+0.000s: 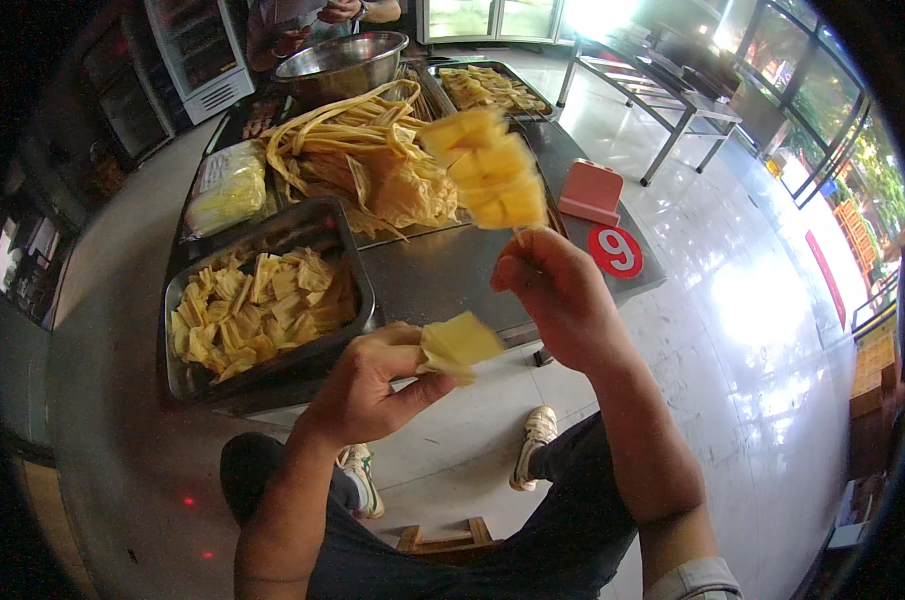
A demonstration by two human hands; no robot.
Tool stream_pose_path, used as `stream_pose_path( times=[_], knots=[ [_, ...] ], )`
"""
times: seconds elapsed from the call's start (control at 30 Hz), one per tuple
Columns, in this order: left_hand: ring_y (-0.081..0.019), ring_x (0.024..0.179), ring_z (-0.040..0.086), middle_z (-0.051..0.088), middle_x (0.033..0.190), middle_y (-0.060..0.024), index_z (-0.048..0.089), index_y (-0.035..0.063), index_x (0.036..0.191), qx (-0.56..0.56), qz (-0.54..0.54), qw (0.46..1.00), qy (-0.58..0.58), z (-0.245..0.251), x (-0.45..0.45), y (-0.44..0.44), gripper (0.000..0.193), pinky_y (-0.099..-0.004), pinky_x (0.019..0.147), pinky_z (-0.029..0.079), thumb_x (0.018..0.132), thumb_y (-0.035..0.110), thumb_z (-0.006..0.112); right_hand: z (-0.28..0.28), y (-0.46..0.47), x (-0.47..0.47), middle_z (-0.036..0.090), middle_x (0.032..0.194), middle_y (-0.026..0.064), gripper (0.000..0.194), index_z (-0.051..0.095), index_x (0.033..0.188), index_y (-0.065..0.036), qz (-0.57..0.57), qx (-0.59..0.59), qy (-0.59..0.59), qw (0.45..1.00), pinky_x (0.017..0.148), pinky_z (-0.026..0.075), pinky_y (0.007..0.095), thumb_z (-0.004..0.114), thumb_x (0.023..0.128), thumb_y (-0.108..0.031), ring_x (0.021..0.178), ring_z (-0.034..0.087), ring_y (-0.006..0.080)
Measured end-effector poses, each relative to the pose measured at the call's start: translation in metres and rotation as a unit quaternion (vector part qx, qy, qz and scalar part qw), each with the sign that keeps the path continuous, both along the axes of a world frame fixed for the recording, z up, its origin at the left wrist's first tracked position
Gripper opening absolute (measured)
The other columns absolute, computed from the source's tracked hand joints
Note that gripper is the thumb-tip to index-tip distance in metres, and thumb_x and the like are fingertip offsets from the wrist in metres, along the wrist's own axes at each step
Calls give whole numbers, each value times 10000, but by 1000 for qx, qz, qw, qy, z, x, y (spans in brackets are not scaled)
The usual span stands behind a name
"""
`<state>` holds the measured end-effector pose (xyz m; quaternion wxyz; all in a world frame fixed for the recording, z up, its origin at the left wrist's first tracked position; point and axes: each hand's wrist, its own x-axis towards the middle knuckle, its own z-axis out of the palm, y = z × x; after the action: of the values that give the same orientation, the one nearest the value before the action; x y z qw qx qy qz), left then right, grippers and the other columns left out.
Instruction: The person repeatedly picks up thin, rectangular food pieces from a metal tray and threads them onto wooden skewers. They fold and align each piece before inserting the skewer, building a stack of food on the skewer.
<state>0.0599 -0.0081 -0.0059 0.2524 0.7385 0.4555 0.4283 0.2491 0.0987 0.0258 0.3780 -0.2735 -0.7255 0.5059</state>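
Observation:
Low over the table's front edge, my left hand pinches a folded piece of yellow sheet food, apparently tofu skin, between thumb and fingers. Higher and to the right, my right hand grips the lower end of a thin skewer, mostly hidden by the fingers. Several folded yellow pieces are threaded on it, blurred by motion. Left of my hands, a dark metal tray holds a heap of similar cut pieces. Beyond it lies a large pile of long yellow strips and crumpled sheets.
A clear bag of pale yellow food lies behind the tray. Farther back are a steel bowl, a bundle of thin sticks and a tray of finished-looking skewers. A pink stand and red numbered disc sit right. Another person's hands show opposite.

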Motion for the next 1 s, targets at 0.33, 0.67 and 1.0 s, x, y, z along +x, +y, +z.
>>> stream_pose_path(
  times=[0.33, 0.67, 1.0],
  knots=[
    [-141, 754, 588, 648, 792, -63, 671, -1, 936, -56, 94, 965, -240, -8, 4, -5, 198, -254, 682, 449, 854, 171, 618, -8, -16, -17, 588, 753, 12, 341, 593, 983, 6, -11, -230, 60, 971, 516, 373, 195, 657, 859, -306, 597, 482, 47],
    [-72, 740, 543, 624, 850, -31, 659, -2, 944, -162, 24, 968, -190, -16, 3, -9, 221, -230, 664, 431, 880, 202, 603, -16, -6, -17, 564, 654, -41, 156, 627, 858, -57, 9, -319, 105, 942, 386, 255, 173, 672, 850, -206, 448, 391, 8],
    [-101, 812, 565, 650, 945, -68, 649, 6, 1022, -128, 18, 973, -191, -29, 7, -3, 251, -251, 725, 450, 878, 210, 623, -5, -7, -14, 575, 684, -30, 171, 625, 940, -29, 13, -266, 101, 958, 401, 260, 168, 615, 889, -191, 471, 378, 0]
  ],
)
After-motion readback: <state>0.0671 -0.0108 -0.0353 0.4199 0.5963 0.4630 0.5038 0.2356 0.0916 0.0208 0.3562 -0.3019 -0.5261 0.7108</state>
